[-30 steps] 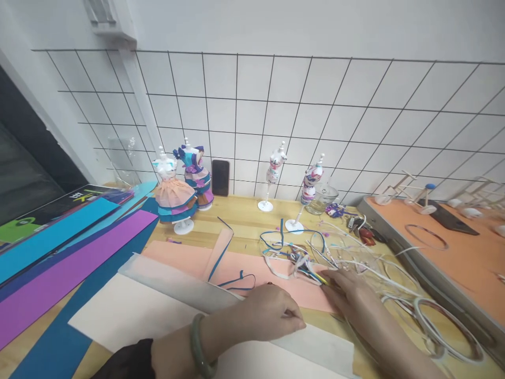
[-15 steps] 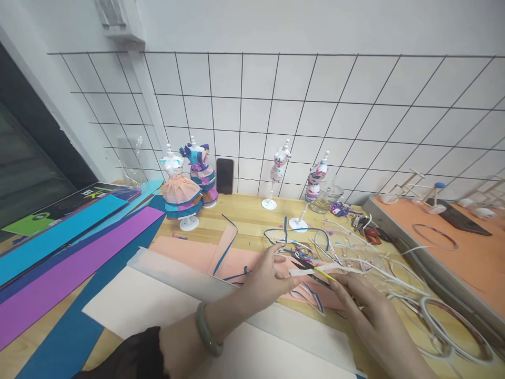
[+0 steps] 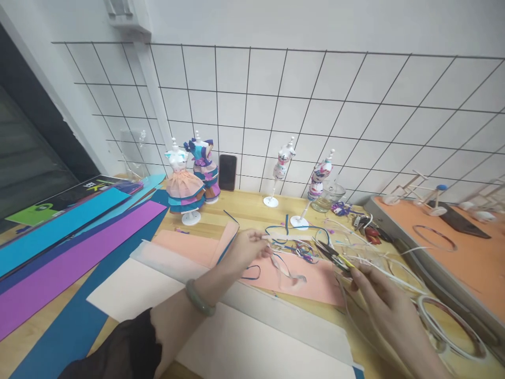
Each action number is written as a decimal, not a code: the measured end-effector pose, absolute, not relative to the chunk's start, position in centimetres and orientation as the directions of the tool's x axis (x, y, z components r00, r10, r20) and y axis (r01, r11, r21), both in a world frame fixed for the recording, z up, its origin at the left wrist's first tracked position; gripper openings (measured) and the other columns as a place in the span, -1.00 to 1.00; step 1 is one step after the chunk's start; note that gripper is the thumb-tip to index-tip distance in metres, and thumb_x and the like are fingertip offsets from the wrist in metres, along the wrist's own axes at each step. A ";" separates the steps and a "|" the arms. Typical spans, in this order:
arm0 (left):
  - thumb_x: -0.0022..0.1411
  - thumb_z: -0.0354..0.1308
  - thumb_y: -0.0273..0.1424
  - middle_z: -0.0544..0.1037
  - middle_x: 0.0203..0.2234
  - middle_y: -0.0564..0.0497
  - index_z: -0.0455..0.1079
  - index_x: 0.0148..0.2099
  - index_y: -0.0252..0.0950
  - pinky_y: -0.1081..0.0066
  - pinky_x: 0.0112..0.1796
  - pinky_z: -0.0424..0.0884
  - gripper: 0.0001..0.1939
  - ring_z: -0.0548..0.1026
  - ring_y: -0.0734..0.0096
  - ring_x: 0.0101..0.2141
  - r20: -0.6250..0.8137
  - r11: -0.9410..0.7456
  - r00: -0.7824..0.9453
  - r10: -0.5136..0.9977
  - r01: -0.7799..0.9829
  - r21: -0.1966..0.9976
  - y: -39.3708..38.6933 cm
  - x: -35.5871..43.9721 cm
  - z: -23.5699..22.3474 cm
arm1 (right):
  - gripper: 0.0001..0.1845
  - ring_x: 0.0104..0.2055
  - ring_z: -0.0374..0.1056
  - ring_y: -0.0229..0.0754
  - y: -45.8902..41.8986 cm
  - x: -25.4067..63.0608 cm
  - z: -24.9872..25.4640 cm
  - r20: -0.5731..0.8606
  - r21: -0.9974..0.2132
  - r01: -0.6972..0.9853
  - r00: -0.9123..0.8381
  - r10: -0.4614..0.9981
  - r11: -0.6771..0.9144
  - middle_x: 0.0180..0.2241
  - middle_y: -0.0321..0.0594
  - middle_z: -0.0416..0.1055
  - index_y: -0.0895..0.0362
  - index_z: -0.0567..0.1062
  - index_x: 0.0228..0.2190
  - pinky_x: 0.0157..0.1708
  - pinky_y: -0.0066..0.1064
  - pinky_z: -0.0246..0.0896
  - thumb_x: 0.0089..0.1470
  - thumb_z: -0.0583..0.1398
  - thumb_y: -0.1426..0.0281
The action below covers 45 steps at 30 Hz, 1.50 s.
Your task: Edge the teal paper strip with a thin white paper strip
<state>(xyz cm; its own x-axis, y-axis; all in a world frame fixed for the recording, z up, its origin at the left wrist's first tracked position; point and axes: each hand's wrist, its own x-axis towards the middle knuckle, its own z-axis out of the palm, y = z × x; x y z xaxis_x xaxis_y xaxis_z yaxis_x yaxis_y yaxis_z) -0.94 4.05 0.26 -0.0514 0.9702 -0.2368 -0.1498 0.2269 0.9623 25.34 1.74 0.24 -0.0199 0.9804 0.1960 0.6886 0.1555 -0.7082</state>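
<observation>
My left hand (image 3: 250, 250) pinches a narrow white strip (image 3: 290, 237) that stretches to the right from its fingertips. A thin curled strip (image 3: 284, 269) dangles blurred below these fingers; whether it is also held, I cannot tell. Scissors with yellow on the handle (image 3: 335, 256) are in my right hand (image 3: 376, 289), blades pointing left, apart from the strip. Beneath my left hand lies a pink fabric piece (image 3: 315, 273). Nearer to me is a larger pale sheet (image 3: 236, 342) with a whitish band along its far edge.
Two dressed mini mannequins (image 3: 183, 184) and a phone (image 3: 228, 172) stand at the back. Two patterned mannequins (image 3: 282, 163) and a glass bowl (image 3: 327, 197) are farther right. Coloured sheets (image 3: 126, 231) lie left, tape rings (image 3: 453, 326) right, thread scraps (image 3: 300, 251) mid-table.
My hands have moved apart: the left up and leftward with the white strip, the right slightly rightward with the scissors. The strip no longer passes between the scissor blades.
</observation>
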 end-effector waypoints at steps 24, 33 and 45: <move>0.05 0.23 -0.25 0.41 -0.44 0.05 0.41 -0.42 -0.27 0.44 -0.32 0.15 -0.81 0.38 0.33 -0.27 -0.021 -0.529 0.609 0.793 0.705 0.472 -0.1 1.8 -0.7 | -0.90 -0.59 0.10 -0.33 -0.1 24.8 0.2 -0.412 -0.597 0.800 -0.372 0.832 0.062 -0.66 -0.42 0.24 0.13 0.48 -0.54 -0.62 -0.53 -0.11 -0.16 0.15 0.40; 0.06 0.22 -0.38 0.44 -0.44 0.07 0.38 -0.42 -0.28 0.46 -0.30 0.18 -0.90 0.39 0.40 -0.31 -0.048 -0.458 0.592 0.805 0.670 0.585 -0.4 1.7 0.2 | -0.82 -0.51 0.11 -0.31 0.1 24.7 0.6 -0.410 -0.666 0.744 -0.434 0.803 0.062 -0.55 -0.38 0.27 0.15 0.46 -0.47 -0.54 -0.54 -0.01 -0.11 0.16 0.30; 0.12 0.12 -0.30 0.51 -0.49 0.02 0.44 -0.41 -0.30 0.46 -0.36 0.21 -0.82 0.44 0.38 -0.38 -0.025 -0.501 0.642 0.766 0.621 0.604 0.0 0.2 -0.4 | -0.70 -0.53 -0.06 -0.33 -0.2 24.3 2.1 -0.419 -0.800 0.600 -0.525 0.741 -0.026 -0.62 -0.41 0.04 0.14 0.31 -0.63 -0.52 -0.52 -0.05 -0.06 0.13 0.18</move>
<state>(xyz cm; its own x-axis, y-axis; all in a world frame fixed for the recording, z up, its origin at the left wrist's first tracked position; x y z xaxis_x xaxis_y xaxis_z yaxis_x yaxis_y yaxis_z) 0.24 0.02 -0.36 0.6425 0.7659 -0.0252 0.6205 -0.5007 0.6036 24.28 -0.16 2.06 -0.5253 0.7409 -0.4185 0.5999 -0.0264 -0.7997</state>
